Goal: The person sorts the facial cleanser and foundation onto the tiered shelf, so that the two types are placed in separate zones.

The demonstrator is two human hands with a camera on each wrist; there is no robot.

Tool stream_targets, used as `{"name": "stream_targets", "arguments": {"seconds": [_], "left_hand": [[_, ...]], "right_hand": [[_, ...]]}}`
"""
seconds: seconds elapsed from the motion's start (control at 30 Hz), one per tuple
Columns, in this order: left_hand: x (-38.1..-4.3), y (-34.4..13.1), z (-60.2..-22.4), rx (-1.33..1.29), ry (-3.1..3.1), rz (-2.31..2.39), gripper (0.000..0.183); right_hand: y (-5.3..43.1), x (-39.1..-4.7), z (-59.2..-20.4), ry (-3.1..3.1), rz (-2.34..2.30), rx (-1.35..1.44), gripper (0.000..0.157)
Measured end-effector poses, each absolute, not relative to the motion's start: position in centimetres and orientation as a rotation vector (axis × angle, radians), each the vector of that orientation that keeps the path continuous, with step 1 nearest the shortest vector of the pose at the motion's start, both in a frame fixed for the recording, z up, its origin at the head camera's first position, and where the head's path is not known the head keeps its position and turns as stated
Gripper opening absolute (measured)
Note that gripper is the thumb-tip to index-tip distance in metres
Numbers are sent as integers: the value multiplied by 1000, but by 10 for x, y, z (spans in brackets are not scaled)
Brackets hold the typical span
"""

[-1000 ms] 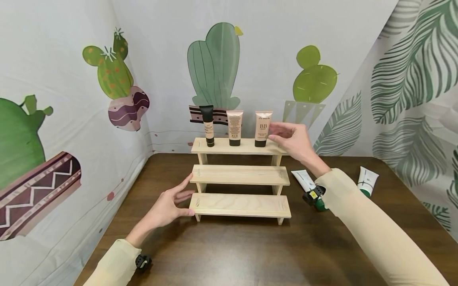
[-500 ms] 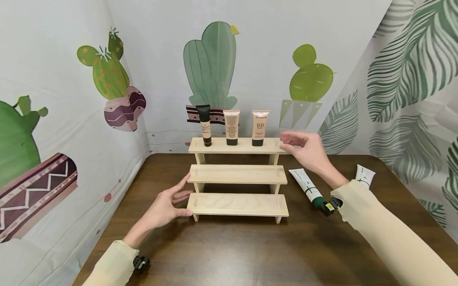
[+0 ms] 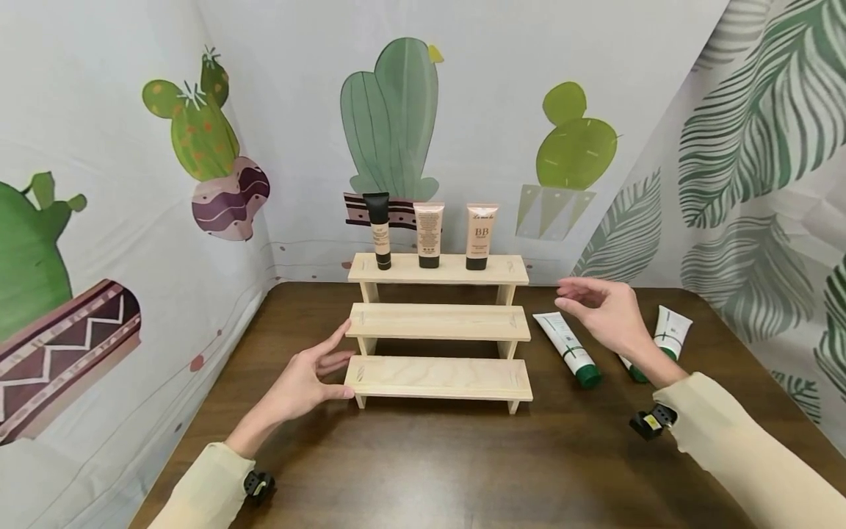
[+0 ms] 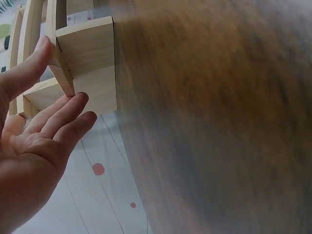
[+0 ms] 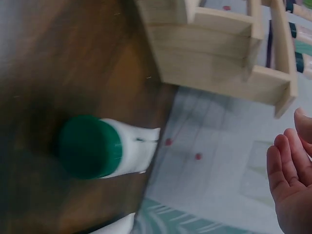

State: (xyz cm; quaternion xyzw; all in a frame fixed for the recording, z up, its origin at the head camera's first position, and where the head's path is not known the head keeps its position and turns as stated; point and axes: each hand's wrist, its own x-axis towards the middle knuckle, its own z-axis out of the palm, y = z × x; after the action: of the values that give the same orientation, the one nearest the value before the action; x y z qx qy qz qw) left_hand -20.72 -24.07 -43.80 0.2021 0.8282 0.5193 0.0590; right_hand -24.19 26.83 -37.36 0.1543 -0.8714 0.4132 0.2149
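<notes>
A three-tier wooden stand point(image 3: 439, 378) faces me. My left hand point(image 3: 300, 382) rests on its left end, thumb at the bottom step, with the fingers nearly straight in the left wrist view. Three cosmetic tubes stand upright on the top step: a black-topped tube point(image 3: 380, 234), a beige tube with small print point(image 3: 429, 235) and a BB cream tube point(image 3: 480, 236). Right of the stand, my right hand point(image 3: 611, 316) hovers in the air with loosely bent fingers and nothing in them. A white tube with a green cap point(image 3: 567, 345) lies on the table beside it.
More white green-capped tubes lie farther right, one white tube point(image 3: 673, 330) in plain sight and another partly hidden by the right wrist. The brown table point(image 3: 423, 463) meets a cactus-print cloth point(image 3: 304, 147) at its back and left edges.
My right hand has moved away from the BB cream tube, rightward and down, off the top step to above the white tubes. The left hand stays on the stand.
</notes>
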Motion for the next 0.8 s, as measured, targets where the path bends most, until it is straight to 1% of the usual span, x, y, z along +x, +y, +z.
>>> {"name": "stream_targets", "arguments": {"seconds": [0.43, 0.8], "left_hand": [[-206, -240, -438, 602, 2508, 1573, 116], [-208, -240, -438, 619, 2505, 1576, 116]], "right_hand": [[300, -234, -415, -2514, 1081, 377, 22], [322, -233, -432, -2623, 941, 356, 25]]}}
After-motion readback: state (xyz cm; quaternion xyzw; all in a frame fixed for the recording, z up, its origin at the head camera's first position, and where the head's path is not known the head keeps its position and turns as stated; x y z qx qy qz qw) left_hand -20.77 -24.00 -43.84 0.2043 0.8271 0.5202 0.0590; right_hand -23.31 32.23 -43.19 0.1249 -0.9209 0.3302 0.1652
